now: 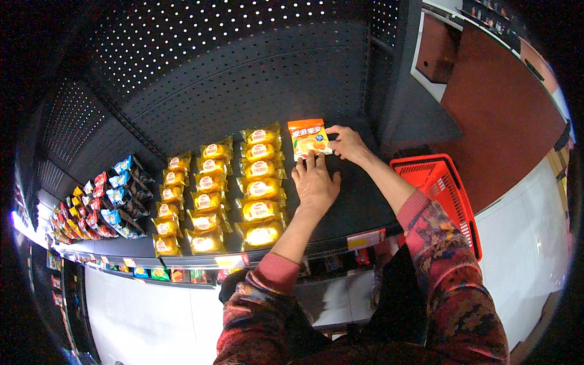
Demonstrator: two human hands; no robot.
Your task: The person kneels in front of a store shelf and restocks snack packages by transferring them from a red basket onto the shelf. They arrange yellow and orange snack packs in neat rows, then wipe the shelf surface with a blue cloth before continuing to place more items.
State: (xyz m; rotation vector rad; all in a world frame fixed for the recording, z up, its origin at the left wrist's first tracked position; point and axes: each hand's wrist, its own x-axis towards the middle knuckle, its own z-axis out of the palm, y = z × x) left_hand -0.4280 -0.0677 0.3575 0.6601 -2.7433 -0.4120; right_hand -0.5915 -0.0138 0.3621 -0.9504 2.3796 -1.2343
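Note:
An orange and white snack pouch (310,138) stands on the black metal shelf (351,200) near its back, to the right of the rows of wrapped cakes. My right hand (347,145) touches the pouch's right edge with its fingers; whether they grip it I cannot tell. My left hand (315,179) lies with its fingertips at the pouch's lower edge, palm down and fingers spread a little. Just left of my hands, yellow wrapped cakes (260,188) stand in a column, with more such columns (206,200) beyond.
Blue, red and yellow snack bags (119,196) fill the shelf's far left. Behind rises a perforated black back panel (255,68). A red plastic shopping basket (456,205) is at the right, beside a brown panel (497,114). Price tags (367,239) line the shelf's front edge.

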